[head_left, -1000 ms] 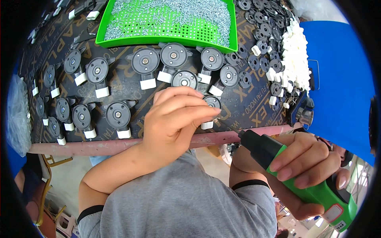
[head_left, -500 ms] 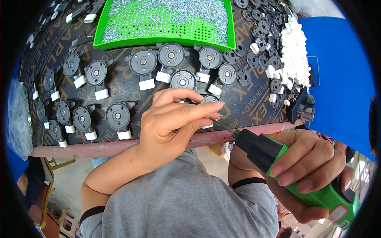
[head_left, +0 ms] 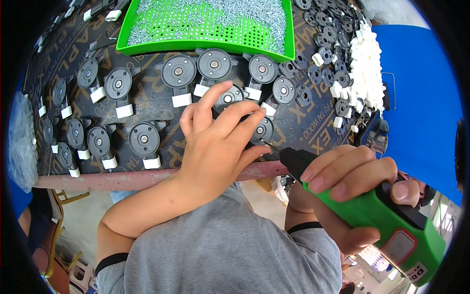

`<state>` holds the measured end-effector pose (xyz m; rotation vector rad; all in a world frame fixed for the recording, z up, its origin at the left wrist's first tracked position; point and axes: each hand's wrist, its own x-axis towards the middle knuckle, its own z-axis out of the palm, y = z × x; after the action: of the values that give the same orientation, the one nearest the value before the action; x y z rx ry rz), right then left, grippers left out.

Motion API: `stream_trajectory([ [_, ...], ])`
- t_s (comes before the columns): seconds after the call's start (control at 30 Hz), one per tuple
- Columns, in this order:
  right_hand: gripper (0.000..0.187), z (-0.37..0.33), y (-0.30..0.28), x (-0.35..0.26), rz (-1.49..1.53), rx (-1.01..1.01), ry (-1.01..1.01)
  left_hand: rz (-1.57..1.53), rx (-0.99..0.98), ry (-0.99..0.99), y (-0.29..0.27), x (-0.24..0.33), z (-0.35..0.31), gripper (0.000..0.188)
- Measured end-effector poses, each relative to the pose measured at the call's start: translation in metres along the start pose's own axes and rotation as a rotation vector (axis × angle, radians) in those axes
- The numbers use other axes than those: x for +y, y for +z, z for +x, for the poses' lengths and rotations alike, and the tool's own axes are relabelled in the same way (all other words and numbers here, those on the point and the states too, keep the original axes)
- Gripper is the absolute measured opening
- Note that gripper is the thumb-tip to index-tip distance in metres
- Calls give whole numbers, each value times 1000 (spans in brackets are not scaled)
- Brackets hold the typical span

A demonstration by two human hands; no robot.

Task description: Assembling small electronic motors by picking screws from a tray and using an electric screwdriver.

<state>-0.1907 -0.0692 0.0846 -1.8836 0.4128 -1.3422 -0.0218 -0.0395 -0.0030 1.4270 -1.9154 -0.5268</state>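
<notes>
Dark printed board [head_left: 147, 110] fills my view, covered in round black discs. I see the left hand [head_left: 218, 147] flat beside the green tray [head_left: 289, 36], fingers spread, pinning one black disc [head_left: 264, 130]. Below the tray, at the board's pink edge, my right hand [head_left: 352, 188] grips a green electric screwdriver [head_left: 372, 210]. Small screws fill that tray.

My assembly workshop: rows of black round parts [head_left: 144, 139] cover the tabletop [head_left: 161, 108] beside a green tray of screws [head_left: 205, 22].
</notes>
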Motion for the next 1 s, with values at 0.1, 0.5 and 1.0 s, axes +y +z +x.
stream_trajectory([
  [0.1,57,-1,1,3,2,-22,8,-4,12,10,2,-2,-1,58],
  [0.5,48,-4,14,14,52,70,15,68,67,40,7,-2,-5,56],
  [1.0,31,75,-6,20,-83,386,30,423,-59,-102,-108,-19,-31,65],
])
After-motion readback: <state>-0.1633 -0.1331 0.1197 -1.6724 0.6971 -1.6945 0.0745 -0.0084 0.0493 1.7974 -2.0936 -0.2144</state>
